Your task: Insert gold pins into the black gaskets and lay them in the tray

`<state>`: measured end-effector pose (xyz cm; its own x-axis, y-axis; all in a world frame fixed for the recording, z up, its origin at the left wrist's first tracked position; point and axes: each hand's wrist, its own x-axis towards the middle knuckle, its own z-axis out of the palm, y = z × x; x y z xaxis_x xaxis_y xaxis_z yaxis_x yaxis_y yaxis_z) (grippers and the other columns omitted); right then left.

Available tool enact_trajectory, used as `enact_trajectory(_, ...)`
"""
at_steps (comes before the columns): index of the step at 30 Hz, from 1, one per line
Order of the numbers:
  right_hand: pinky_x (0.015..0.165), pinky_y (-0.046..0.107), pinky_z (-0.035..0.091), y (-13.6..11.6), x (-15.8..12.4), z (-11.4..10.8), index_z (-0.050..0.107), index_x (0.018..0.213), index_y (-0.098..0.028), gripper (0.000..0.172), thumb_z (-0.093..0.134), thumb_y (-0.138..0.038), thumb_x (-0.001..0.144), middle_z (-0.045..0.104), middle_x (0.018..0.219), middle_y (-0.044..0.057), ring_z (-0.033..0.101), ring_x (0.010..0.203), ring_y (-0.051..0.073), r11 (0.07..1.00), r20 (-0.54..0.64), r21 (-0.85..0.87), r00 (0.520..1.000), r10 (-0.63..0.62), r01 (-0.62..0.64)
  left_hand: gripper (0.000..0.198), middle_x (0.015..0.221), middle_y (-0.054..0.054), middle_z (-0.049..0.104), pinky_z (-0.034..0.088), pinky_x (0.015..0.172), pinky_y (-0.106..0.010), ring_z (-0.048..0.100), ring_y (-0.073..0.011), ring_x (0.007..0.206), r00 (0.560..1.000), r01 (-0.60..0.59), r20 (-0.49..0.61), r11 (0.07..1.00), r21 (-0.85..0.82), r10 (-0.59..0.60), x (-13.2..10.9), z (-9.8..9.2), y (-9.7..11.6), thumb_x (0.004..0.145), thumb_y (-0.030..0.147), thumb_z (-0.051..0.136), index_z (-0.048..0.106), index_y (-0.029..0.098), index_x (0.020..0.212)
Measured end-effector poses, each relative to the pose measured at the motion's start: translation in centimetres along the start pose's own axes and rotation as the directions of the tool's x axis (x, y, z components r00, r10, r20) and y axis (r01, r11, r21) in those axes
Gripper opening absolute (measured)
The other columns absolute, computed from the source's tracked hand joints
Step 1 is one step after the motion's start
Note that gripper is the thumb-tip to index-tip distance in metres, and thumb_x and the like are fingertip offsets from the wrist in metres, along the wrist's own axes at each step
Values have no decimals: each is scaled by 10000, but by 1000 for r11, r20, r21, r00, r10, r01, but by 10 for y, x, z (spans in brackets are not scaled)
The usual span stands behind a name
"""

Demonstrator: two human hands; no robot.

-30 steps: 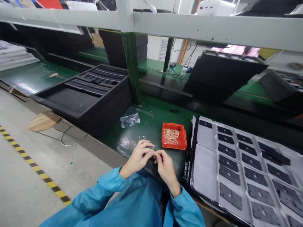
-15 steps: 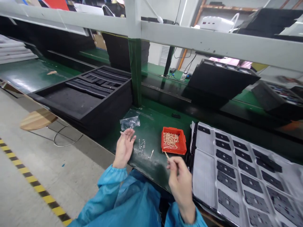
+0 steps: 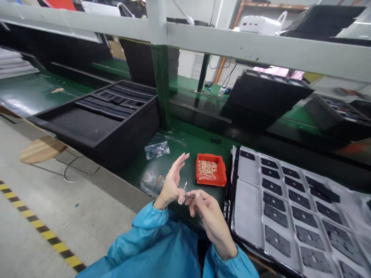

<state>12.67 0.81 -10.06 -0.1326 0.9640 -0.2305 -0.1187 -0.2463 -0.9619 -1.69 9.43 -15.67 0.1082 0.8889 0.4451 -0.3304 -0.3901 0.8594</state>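
Note:
My left hand [image 3: 173,181] is raised over the green bench, its long fingers stretched upward and apart. Its thumb points toward my right hand and meets a small thin dark piece [image 3: 189,197]. My right hand [image 3: 207,208] pinches that piece between thumb and fingers; its exact kind is too small to make out. Just above the piece, a small wire part with a pale tip [image 3: 185,185] shows on the bench. Beyond my hands, a red tray [image 3: 222,178] holds a heap of small tan bent pieces [image 3: 207,169].
A clear plastic bag [image 3: 157,150] lies beside the stack of black foam trays [image 3: 130,133]. To the right, a large lined tray [image 3: 248,208] carries rows of flat black plates [image 3: 275,204]. A green post [image 3: 162,88] rises behind; a small black object [image 3: 215,140] lies near it.
My left hand has moved right to meet my right hand, which has shifted slightly left. The small bent parts on the bench are now mostly hidden behind my left hand.

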Motion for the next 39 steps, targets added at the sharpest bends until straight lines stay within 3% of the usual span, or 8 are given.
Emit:
enact_trajectory(4,531,212,350,-8,-7,-8,614,776,-173,480,742,-628,863,598,693,-1,447,517,56,981,-83,183,995,-49,64,1279,1583,-244,484,294,1258,-508,429,-409,1495,965,-45,263,987,154,3,12,-16,13,634,951,591,355,174,1622)
enact_trajectory(7,528,200,311,-17,-22,-29,575,753,-180,466,725,-598,894,532,691,-32,401,518,38,955,-208,247,972,-113,164,1035,1353,-233,671,472,1106,-493,613,-373,1309,879,-139,476,930,340,-43,61,2,14,836,937,344,578,136,1448)
enact_trajectory(12,563,207,342,-27,-61,-43,654,841,-186,358,731,-528,917,582,783,-3,467,557,45,933,-287,264,944,-164,242,182,1223,-121,706,418,1127,-434,586,-297,1263,737,-288,649,783,551,-185,173,148,-28,895,331,776,747,163,960)
enact_trajectory(16,585,203,348,-16,-98,-63,680,853,-197,318,800,-491,868,582,789,-4,490,572,47,906,-475,310,872,-114,288,214,1326,-124,629,375,1142,-576,496,-344,1345,681,-361,631,579,731,-371,217,226,-68,866,236,785,703,132,1034)
enact_trajectory(21,601,182,392,3,-123,-95,657,797,-194,385,859,-522,792,515,762,-19,467,594,43,848,-670,349,739,-71,398,287,1345,-107,600,420,1099,-544,510,-318,1307,645,-399,610,477,783,-461,228,214,-95,916,365,740,678,151,1098)
enact_trajectory(30,607,195,398,1,-108,-92,620,841,-208,351,823,-494,838,560,801,-15,486,609,58,863,-577,324,804,-144,387,204,1171,-80,674,516,1020,-494,623,-261,1153,800,-175,503,675,717,-327,215,212,-86,942,320,729,681,140,1026)
enact_trajectory(35,879,318,485,-1,-104,-109,638,896,-220,347,762,-543,873,653,1164,76,625,1008,196,924,-668,-155,652,-359,350,136,879,-12,640,571,692,-294,652,-139,743,892,52,360,853,520,-273,208,210,-43,1019,266,597,624,138,1054)
enact_trajectory(39,1065,385,391,-31,-89,-96,643,917,-235,285,705,-513,919,586,1404,77,518,1340,267,854,-668,-452,538,-515,257,131,672,49,541,402,489,-180,502,-70,496,894,165,323,898,408,-310,162,168,23,964,165,551,617,138,1074)
